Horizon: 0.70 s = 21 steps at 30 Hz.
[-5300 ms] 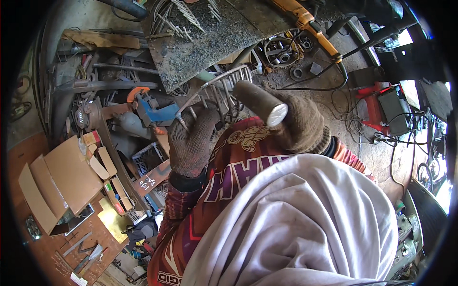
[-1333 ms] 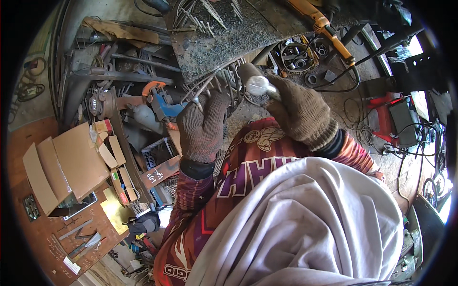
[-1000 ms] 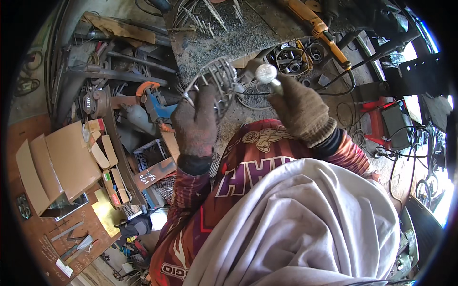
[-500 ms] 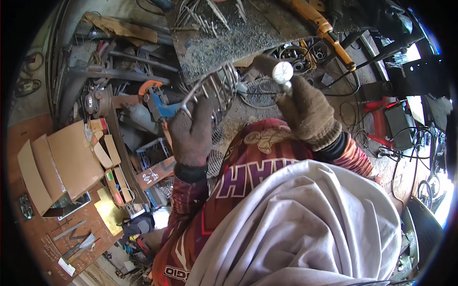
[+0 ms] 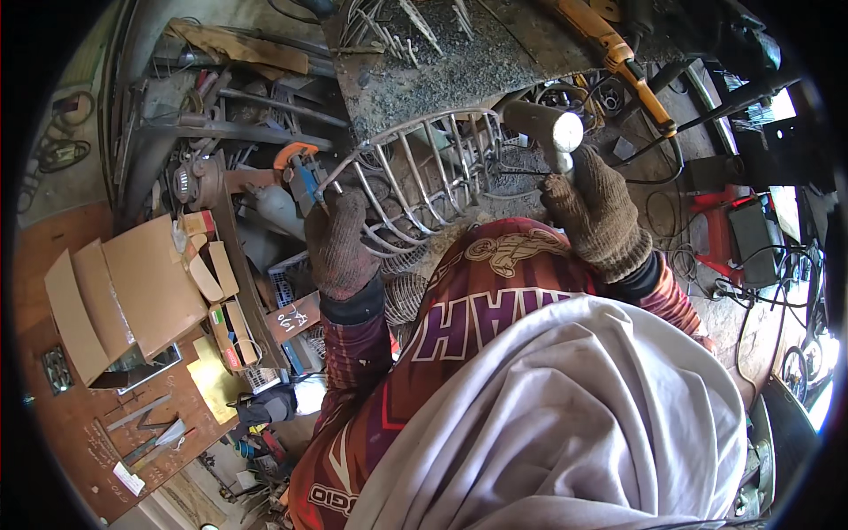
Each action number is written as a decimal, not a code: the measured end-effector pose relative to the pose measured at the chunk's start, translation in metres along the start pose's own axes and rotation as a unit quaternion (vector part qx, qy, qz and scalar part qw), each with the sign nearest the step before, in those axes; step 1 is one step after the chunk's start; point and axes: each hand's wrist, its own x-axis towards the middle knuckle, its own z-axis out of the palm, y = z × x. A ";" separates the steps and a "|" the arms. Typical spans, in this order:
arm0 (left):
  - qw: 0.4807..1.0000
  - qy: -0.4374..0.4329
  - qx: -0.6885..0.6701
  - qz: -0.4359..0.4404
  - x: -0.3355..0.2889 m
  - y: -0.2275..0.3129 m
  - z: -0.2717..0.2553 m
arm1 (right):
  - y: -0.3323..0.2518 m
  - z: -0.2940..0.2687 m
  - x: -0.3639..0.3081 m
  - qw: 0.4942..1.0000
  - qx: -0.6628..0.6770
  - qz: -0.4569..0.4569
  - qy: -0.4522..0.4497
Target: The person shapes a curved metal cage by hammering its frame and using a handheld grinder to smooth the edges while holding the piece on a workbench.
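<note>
In my gloved left hand I grip the near left end of a curved metal rod rack. Its bent outer rods are joined by several cross bars, and it reaches to the right in front of my body. My gloved right hand is closed around the short visible part of a hammer. The hammer has a thick cylindrical head with a bright round face turned toward me. Its head is close to the far right end of the rack; whether they touch I cannot tell. The glove hides most of the handle.
A gritty worktable with cut rods lies ahead. An orange power tool rests at far right. To the left are a blue and orange clamp-like tool and cardboard boxes. Cables run near a red stand on the right.
The rack has swung from a steep, narrow view to a broader one, its far end moving right. The hammer and my right hand have shifted slightly right.
</note>
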 end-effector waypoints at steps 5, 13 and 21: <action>0.996 -0.002 -0.084 -0.034 0.002 0.012 0.016 | 0.018 -0.003 0.005 0.996 0.066 0.063 -0.011; 0.984 -0.046 -0.167 -0.044 0.014 0.004 0.008 | 0.051 -0.002 0.037 0.986 0.148 0.039 0.059; 0.947 -0.113 -0.296 -0.045 0.023 0.000 0.005 | 0.074 0.002 0.047 0.975 0.216 0.016 0.048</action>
